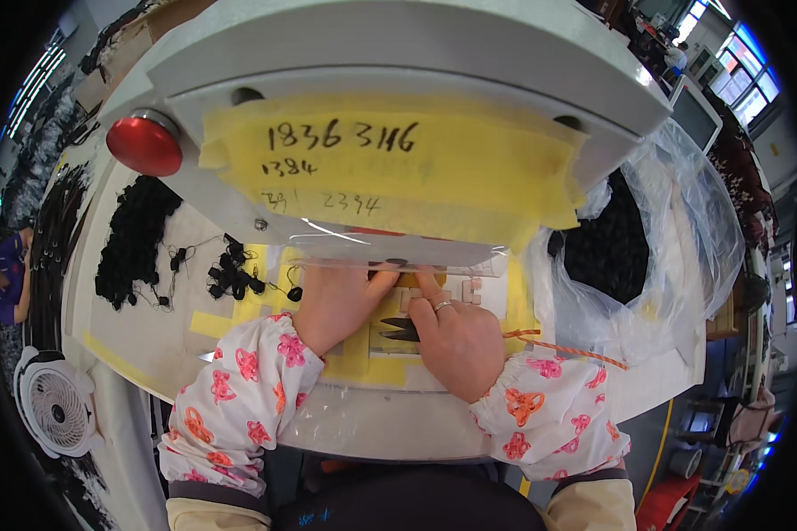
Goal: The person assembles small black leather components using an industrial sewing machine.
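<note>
My left hand (pixel 344 305) reaches under the front of a pale grey machine head (pixel 407 53). Its thumb points inward, while the machine and its clear guard (pixel 398 252) hide the other fingers. Beside it, my right hand (pixel 462 345), with a ring on one finger, stretches its index finger to the small work area by a pinkish fitting (pixel 472 290). Two dark pointed blades of thread snips (pixel 400 329) stick out from under the curled fingers of that hand. An orange cord (pixel 576 351) trails from behind it to the right.
Small black pieces joined by threads (pixel 137 239) lie heaped on the left of the white table (pixel 195 354). A clear plastic bag (pixel 673 257) holds more black pieces (pixel 602 243) on the right. A red button (pixel 144 143) juts from the machine; a white fan (pixel 58 403) stands far left.
</note>
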Tool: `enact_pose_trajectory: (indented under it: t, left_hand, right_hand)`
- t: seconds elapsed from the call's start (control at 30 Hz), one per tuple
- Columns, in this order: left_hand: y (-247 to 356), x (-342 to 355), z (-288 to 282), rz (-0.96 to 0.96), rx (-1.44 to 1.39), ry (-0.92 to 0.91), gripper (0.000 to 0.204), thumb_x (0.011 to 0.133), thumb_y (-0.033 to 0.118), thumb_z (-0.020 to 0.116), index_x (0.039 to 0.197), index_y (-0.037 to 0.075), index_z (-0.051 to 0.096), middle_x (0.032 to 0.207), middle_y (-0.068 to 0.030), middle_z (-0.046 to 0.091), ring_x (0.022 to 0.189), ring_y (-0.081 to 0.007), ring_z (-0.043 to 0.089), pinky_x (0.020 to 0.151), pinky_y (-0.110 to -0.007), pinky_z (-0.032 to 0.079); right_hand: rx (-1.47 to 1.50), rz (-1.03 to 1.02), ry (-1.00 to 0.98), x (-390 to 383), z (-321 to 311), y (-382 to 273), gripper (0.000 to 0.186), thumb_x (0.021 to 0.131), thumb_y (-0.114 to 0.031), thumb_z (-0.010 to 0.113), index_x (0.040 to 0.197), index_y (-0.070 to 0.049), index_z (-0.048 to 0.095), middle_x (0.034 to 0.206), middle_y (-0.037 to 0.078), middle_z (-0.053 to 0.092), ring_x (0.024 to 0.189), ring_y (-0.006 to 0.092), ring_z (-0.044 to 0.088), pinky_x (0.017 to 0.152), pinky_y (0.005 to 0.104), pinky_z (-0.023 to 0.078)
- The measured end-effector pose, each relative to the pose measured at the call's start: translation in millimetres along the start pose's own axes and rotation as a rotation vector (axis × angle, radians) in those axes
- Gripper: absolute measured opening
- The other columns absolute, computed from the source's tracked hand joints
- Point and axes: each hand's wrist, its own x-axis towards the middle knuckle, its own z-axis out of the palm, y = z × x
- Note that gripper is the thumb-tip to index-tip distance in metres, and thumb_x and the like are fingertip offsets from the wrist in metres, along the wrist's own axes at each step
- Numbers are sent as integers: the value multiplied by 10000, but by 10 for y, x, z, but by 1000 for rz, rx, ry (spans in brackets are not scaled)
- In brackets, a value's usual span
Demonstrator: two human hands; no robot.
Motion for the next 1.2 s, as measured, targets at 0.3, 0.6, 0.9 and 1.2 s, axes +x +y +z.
enact_pose_trajectory:
  t: [0.3,0.6,0.9,1.2]
  left_hand:
    - [-180,-50,129,291,472,-44,131,809,220,561,846,145,662,745,-52,630,676,-259,602,575,-377,453]
    - [-239,-3,144,362,231,100,70,737,179,579,783,155,625,673,-24,592,633,-226,608,497,-353,453]
    - [-173,18,106,284,185,87,92,755,168,551,808,156,624,696,-19,618,650,-225,621,529,-355,466]
    - [-273,-61,113,385,490,49,141,824,193,515,784,132,635,724,-48,633,676,-245,623,545,-361,472]
  right_hand:
    - [-36,-5,-56,-18,-23,-29,115,738,-64,571,783,-26,472,1177,248,558,564,190,611,434,303,490]
    - [0,34,-60,-7,-29,-55,88,757,-82,573,815,-67,510,666,64,528,540,185,574,458,322,455]
    - [-30,-16,-99,1,-40,-38,107,757,-85,559,779,-35,467,1169,241,561,559,193,625,426,306,489]
    - [-2,-10,-96,19,-52,-50,97,762,-92,556,783,-39,477,1190,235,555,552,181,626,437,304,499]
